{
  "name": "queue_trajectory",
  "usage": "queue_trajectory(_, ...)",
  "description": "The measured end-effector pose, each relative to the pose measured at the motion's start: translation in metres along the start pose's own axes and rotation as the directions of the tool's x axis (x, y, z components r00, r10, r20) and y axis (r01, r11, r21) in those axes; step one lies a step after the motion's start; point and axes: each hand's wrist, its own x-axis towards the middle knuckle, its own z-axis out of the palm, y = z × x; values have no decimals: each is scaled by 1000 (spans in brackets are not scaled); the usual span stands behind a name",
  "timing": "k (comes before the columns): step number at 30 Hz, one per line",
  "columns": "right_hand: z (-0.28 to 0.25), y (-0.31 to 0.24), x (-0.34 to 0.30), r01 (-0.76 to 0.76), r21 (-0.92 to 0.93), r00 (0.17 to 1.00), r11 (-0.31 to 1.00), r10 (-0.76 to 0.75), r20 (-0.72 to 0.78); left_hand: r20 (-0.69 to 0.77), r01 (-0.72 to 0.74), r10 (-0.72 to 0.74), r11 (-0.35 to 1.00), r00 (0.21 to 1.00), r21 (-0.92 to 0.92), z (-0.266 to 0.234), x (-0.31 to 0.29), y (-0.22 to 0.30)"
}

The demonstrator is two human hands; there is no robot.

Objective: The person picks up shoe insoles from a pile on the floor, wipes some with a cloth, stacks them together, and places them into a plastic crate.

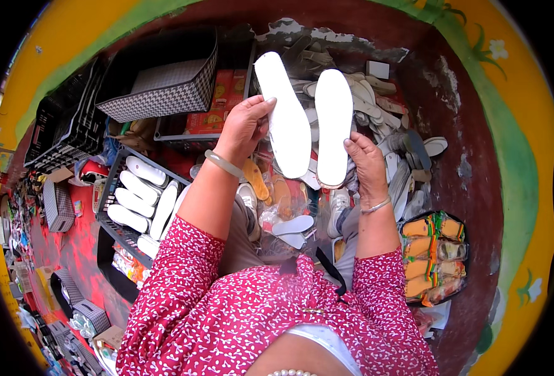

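In the head view, the left hand is gripping a white insole at its edge, upper centre of the frame, while the right hand is clasping a second white insole just beside it. Below left, a dark crate is holding more white insoles, and at lower right a black tray is carrying bundled orange pieces.

Two flat white shoe insoles are held up side by side, toes pointing away from the person. The left insole leans slightly leftward at its toe and is gripped along its left edge, at mid-length. The right insole stands nearly straight, gripped at its lower right edge near the heel. Both look clean and unmarked, close together but not overlapping.
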Motion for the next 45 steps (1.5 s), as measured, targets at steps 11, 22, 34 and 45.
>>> queue_trajectory(11, -3, -9, -7, 524, -669, 787, 528, -600, 142, 95, 241, -274, 934, 957, 264, 3, 1, -8)
queue_trajectory(22, 16, -22, -35, 630, -688, 459, -361, -541, 705, 261, 423, -507, 849, 821, 317, -1, -3, -15)
queue_trajectory(34, 14, -17, -35, 586, -725, 459, -362, -589, 665, 274, 404, -535, 816, 800, 413, 3, -6, -20)
queue_trajectory(45, 4, -2, -22, 556, -752, 467, -354, -616, 635, 367, 406, -449, 894, 815, 191, 14, -8, -25)
